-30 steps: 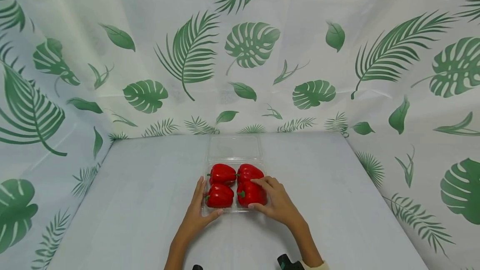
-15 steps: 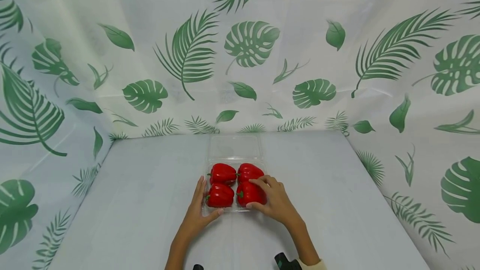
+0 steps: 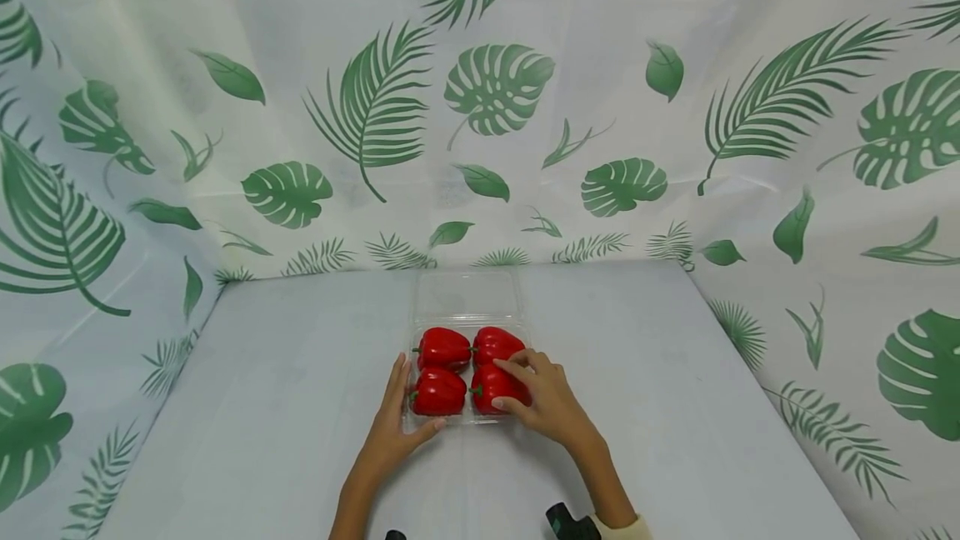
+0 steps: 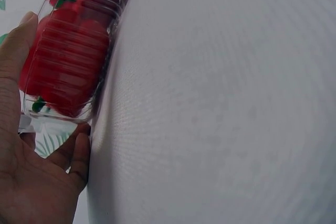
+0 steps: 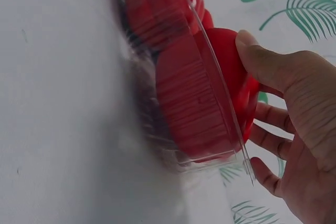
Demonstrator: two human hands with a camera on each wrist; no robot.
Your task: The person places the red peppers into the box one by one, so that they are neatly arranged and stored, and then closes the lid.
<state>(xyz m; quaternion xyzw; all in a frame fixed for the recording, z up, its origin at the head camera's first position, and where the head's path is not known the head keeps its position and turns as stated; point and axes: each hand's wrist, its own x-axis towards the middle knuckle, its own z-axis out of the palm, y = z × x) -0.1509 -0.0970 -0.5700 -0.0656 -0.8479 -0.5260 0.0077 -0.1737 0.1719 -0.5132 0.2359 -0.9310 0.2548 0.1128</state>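
Note:
Several red bell peppers with green stems lie in a clear plastic clamshell container [image 3: 467,421], its lid [image 3: 467,297] folded back flat. My right hand [image 3: 553,400] grips the near right bell pepper [image 3: 489,383] by thumb and fingers; in the right wrist view the thumb presses on this bell pepper [image 5: 223,51] above the container rim. My left hand [image 3: 392,419] rests against the container's left side, fingers straight, thumb along the front edge by the near left bell pepper [image 3: 438,392]. In the left wrist view ribbed plastic lies between thumb and peppers.
Behind the container the white table [image 3: 300,357] meets a leaf-print curtain [image 3: 525,215], which also hangs at both sides. Dark device parts [image 3: 570,523] show near the right wrist at the bottom edge.
My right hand has shifted slightly left, and the near right pepper has moved a little left with it. The left hand and the container have stayed in place.

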